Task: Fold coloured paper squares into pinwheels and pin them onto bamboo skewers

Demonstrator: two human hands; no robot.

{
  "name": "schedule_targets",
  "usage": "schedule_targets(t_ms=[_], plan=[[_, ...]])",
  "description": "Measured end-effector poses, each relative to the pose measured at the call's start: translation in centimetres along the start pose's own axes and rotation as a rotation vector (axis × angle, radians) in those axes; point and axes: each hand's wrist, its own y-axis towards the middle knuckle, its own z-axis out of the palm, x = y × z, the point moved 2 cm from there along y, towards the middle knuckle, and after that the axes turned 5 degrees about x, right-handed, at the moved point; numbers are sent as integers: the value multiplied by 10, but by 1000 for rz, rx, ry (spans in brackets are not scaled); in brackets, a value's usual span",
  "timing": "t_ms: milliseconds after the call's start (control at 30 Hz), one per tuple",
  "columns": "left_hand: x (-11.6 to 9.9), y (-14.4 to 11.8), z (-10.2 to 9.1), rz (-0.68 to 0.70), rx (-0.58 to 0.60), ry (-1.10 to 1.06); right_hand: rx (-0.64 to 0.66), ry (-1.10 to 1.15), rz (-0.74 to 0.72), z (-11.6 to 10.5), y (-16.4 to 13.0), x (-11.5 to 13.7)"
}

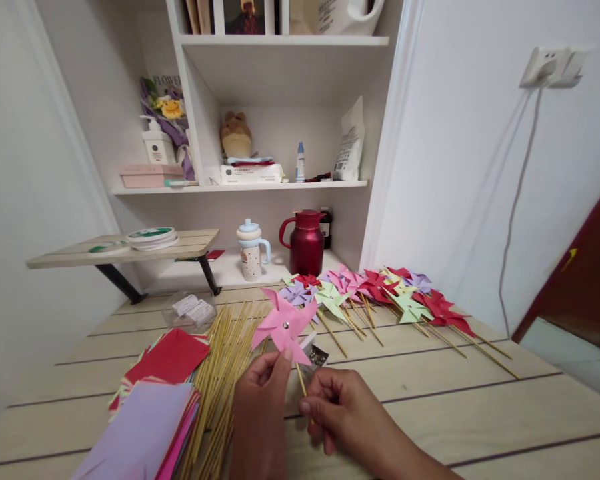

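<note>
A pink paper pinwheel (284, 325) with a shiny pin at its centre stands upright before me, on a thin wooden stick (301, 380). My left hand (266, 387) pinches the pinwheel's lower blade between thumb and fingers. Lower down, my right hand (333, 408) is closed round the stick. Just behind the hands lies a small container of metal pins (317, 355), partly hidden. Left of my left hand, many loose wooden sticks (220, 380) lie in a bundle beside stacks of purple paper (135, 427) and red paper (173, 357).
Several finished pinwheels (380, 293) lie at the back right. A clear box (189, 310) sits near a small raised stand (190, 241) carrying rolls of tape (151, 238). A patterned cup (251, 257) and a red jug (307, 247) stand below the shelf (260, 187).
</note>
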Motion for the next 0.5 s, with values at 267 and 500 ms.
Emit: schedule_targets(t_ms=[267,500], plan=[[-1,4,-7,-5,-96,20,6,29,4,2,-2,5],[7,12,-8,-31,-121,-42,13,35,0,1,0,3]])
